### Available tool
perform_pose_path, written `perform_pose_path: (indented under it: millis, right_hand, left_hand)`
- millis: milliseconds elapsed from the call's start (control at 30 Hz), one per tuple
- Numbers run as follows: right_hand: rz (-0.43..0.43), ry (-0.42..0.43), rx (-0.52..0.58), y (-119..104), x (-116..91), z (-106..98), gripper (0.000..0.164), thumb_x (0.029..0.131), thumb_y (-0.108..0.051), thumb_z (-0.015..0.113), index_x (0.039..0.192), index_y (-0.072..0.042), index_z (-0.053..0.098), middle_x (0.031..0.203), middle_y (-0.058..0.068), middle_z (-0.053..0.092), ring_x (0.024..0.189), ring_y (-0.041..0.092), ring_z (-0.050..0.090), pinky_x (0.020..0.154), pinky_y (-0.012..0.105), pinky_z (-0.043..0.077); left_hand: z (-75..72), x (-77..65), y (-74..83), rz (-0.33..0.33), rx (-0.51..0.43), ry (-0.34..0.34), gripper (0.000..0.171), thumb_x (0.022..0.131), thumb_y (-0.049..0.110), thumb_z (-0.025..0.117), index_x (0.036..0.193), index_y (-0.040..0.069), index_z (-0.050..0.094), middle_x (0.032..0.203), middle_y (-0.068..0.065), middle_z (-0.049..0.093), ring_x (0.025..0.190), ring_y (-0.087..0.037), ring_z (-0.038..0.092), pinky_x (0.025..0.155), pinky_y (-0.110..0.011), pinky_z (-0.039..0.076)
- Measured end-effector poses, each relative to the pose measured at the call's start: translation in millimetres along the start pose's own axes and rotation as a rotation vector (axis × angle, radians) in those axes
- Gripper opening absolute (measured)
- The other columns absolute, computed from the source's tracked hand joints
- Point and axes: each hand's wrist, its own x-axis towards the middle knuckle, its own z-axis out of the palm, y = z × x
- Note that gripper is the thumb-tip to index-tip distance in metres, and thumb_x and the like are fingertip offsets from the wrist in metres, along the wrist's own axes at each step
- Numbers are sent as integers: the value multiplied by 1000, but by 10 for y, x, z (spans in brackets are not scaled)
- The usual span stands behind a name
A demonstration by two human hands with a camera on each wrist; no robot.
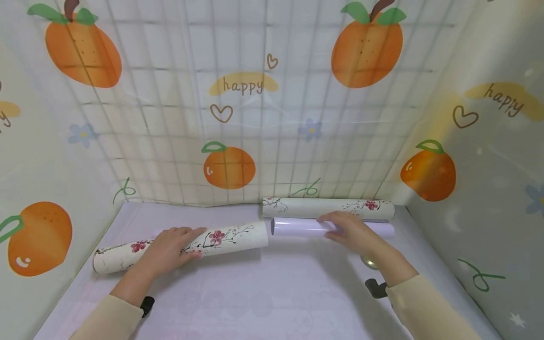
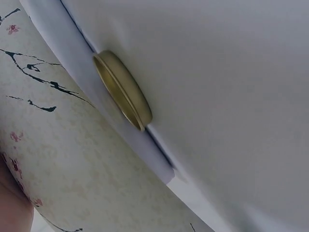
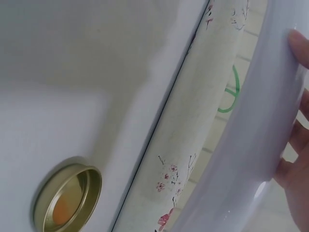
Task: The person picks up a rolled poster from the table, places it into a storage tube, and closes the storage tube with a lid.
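At the left of the head view, my left hand (image 1: 174, 245) grips a cream roll of blossom-patterned paper (image 1: 242, 235), its fingers over the top and thumb on the near side. My right hand (image 1: 350, 231) holds a glossy lilac roll (image 1: 295, 227) between thumb and fingers; its left end is round and hollow. Right behind it lies a second blossom-patterned roll (image 1: 306, 208). A shallow gold-coloured round lid or tin (image 3: 67, 198) rests on the table, partly hidden below my right wrist in the head view. The left wrist view shows a gold-coloured rim (image 2: 128, 89) beside the patterned roll (image 2: 91, 154).
A pale lilac cover (image 1: 255, 302) spreads over the table. At the back hangs a fruit-printed curtain (image 1: 170, 118) with a wire grid behind it; printed sheets also close in both sides. Black devices (image 1: 376, 288) sit at my wrists.
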Motion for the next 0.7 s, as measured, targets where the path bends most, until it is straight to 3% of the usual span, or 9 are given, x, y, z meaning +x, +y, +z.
perform_pose_path:
  millis: [433,700]
  right_hand:
    - [-48,42,28,-77,4,45,45,79,-6,84,121,-10,69,116,1,71,105,23,65,90,45,52]
    - [-9,8,55,-107,11,36,45,81,-7,83,123,-12,68,119,0,70,109,23,63,93,45,52]
  left_hand:
    - [-6,-18,76,-1,-59,27,73,90,56,67,153,28,43,134,-11,61,123,-35,57,103,-57,43]
    - [-5,-21,85,-11,-64,36,74,89,55,69,152,27,44,132,-10,62,121,-34,57,103,-56,43]
